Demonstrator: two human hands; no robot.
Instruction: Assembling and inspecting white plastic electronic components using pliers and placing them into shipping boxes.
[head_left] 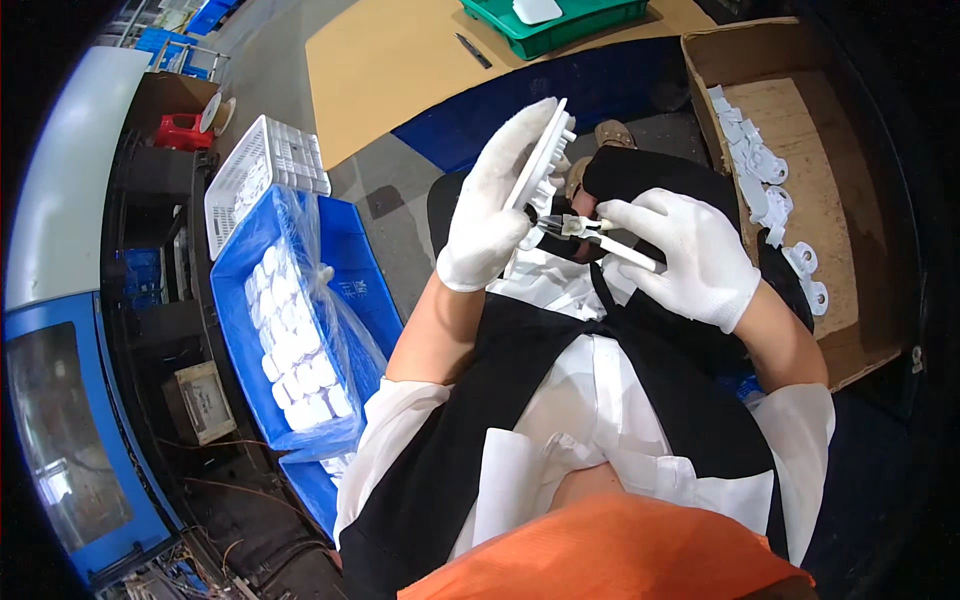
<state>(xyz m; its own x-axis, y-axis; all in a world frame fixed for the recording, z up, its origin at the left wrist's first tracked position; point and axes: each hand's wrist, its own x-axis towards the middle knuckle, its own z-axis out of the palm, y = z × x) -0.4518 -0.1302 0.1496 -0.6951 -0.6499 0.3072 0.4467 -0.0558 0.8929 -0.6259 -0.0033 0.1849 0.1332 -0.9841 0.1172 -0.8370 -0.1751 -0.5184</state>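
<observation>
Both my hands wear white gloves and meet above my lap. In my left hand point(478, 225) is a white molded plastic part point(540, 168), tilted up on edge, with short pegs along its right side. The fingers of that hand wrap round its back. My right hand point(695, 255) grips a pair of cutting pliers point(635, 255) with white handles. The pliers' dark jaws point left, right at the lower end of the plastic part. Whether the blades are closed on it, I cannot tell.
To the left, a blue crate point(365, 245) lined with clear plastic holds stacked white parts, behind it a white basket point(305, 155). At the right stands a cardboard box point(835, 205) with several white pieces. Ahead, a tan table point(390, 70) bears a green tray point(575, 35) and a pen point(473, 50).
</observation>
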